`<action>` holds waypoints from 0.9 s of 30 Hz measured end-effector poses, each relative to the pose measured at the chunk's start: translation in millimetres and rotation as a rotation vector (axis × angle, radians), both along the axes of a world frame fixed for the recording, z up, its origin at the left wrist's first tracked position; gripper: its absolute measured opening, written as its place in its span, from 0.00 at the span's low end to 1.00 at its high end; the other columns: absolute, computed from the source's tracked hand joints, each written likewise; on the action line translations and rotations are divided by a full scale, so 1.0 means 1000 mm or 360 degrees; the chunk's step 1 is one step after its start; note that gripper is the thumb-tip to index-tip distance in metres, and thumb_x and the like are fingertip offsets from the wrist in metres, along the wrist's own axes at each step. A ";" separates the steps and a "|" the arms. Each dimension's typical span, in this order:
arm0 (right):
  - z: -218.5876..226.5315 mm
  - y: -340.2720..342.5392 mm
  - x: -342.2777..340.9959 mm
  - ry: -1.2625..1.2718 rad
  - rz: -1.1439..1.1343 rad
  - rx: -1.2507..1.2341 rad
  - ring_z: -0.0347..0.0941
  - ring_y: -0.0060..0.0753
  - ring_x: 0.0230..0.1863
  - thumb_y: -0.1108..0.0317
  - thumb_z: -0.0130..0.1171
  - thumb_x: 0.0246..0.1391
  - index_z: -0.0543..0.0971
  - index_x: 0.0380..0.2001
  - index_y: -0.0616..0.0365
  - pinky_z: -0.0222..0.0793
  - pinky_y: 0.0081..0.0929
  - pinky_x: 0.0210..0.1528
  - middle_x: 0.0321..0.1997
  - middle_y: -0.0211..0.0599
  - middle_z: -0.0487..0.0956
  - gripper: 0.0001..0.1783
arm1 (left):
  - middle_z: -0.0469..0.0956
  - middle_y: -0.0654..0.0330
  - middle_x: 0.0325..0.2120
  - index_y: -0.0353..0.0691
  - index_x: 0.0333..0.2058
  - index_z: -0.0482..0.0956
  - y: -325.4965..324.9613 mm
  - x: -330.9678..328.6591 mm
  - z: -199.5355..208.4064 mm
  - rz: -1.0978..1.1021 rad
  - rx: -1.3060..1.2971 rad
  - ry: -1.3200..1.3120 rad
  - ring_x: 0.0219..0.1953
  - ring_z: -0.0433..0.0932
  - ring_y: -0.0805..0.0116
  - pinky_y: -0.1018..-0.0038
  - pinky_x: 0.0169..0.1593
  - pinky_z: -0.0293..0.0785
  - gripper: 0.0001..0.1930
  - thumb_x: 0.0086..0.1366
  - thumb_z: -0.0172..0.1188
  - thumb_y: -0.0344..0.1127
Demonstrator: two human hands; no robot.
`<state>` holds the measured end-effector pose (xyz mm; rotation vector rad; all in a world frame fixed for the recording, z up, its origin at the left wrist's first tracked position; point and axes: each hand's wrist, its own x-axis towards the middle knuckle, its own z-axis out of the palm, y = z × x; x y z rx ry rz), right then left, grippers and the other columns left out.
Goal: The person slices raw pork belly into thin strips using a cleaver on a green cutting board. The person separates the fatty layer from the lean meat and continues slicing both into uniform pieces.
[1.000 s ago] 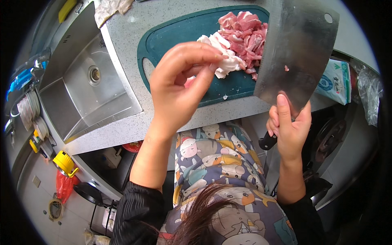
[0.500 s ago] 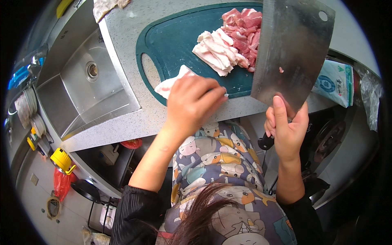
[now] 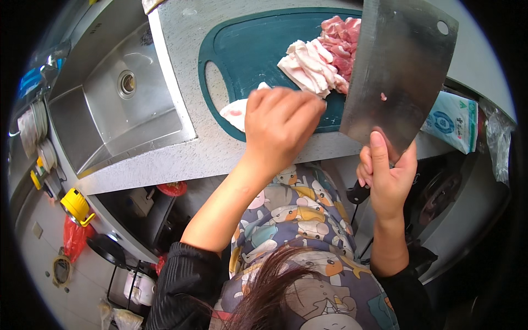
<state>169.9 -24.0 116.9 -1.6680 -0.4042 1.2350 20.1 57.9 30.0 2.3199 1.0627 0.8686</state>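
Observation:
My right hand [image 3: 391, 176] grips a cleaver [image 3: 401, 66] by its dark handle, the broad blade raised upright over the right side of the cutting board. A small scrap of meat clings to the blade. My left hand [image 3: 281, 124] hovers over the near edge of the green cutting board [image 3: 242, 47], fingers curled in; whatever they may hold is hidden. A white slab of fat [image 3: 235, 114] lies on the board beside that hand, partly covered by it. Farther up are sliced pale fat [image 3: 311, 69] and a heap of red meat pieces [image 3: 341, 47], partly behind the blade.
To the left of the board a steel sink [image 3: 124, 118] is set into the speckled counter [image 3: 159, 162]. A blue-and-white packet [image 3: 454, 121] and clear plastic wrap [image 3: 496, 137] lie at the right. Below left, a yellow lidded item [image 3: 77, 206] stands near a red bag [image 3: 77, 239].
My left hand has shifted right and slightly toward the sliced fat, uncovering another corner of the slab. My right hand still holds the cleaver in nearly the same place. The view has shifted slightly.

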 end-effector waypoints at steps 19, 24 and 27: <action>-0.017 -0.003 -0.021 -0.1242 0.1147 0.0082 0.75 0.47 0.21 0.73 0.55 0.60 0.69 0.37 0.63 0.66 0.36 0.22 0.20 0.46 0.75 0.06 | 0.79 0.61 0.41 0.44 0.38 0.82 -0.010 -0.062 -0.012 0.0109 -0.0032 0.0102 0.47 0.76 0.59 0.58 0.52 0.72 0.16 0.47 0.69 0.29; -0.022 -0.003 -0.038 -0.1374 0.1337 -0.0130 0.75 0.59 0.26 0.72 0.56 0.58 0.66 0.31 0.60 0.68 0.45 0.25 0.24 0.51 0.76 0.09 | 0.79 0.59 0.40 0.42 0.37 0.82 -0.010 -0.056 -0.020 0.0097 -0.0070 -0.0006 0.45 0.78 0.59 0.63 0.46 0.75 0.16 0.46 0.70 0.29; -0.021 -0.004 -0.037 -0.1529 0.1491 -0.0099 0.76 0.49 0.22 0.77 0.52 0.52 0.65 0.33 0.58 0.72 0.39 0.21 0.23 0.43 0.74 0.08 | 0.79 0.59 0.38 0.40 0.35 0.81 -0.013 -0.050 -0.022 0.0208 -0.0107 0.0004 0.42 0.79 0.59 0.65 0.41 0.76 0.16 0.44 0.71 0.29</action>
